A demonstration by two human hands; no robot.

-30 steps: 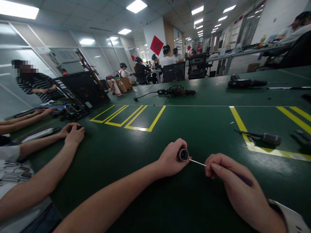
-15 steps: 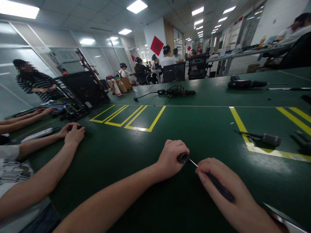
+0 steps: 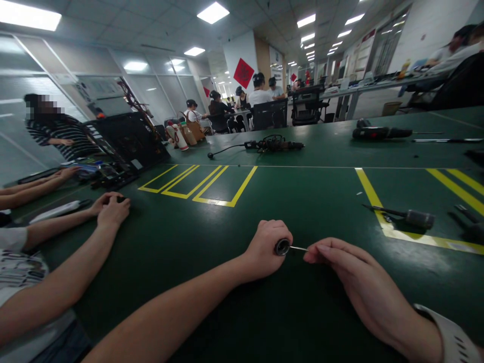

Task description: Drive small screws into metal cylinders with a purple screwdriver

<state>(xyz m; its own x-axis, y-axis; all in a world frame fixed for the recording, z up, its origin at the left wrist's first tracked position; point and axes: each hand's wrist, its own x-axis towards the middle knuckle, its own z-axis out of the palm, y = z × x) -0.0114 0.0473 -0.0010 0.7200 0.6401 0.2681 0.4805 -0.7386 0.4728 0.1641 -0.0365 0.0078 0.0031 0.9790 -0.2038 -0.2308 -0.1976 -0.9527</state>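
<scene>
My left hand (image 3: pixel 267 248) is closed around a dark cylindrical part (image 3: pixel 282 247) and keeps it just above the green table; its round hollow end faces me. Most of that part is hidden in the fist. Pinched in the fingers of my right hand (image 3: pixel 340 267) is a slim screwdriver-like tool (image 3: pixel 298 248). Only its thin metal shaft shows, running to the rim of the part; the tip cannot be made out, and my hand hides the handle. A pale watch strap (image 3: pixel 449 327) circles my right wrist.
Yellow tape (image 3: pixel 408 240) marks the green table (image 3: pixel 212 242). A dark cylindrical tool with a pointed shaft (image 3: pixel 419 219) lies on it at right. Farther back are a corded black tool (image 3: pixel 278 144) and a drill-like tool (image 3: pixel 380 132). A co-worker's hands (image 3: pixel 113 206) work at left.
My right hand has turned, so the tool's dark handle is now hidden and its shaft lies flatter. The cylindrical part's open end has turned more towards me.
</scene>
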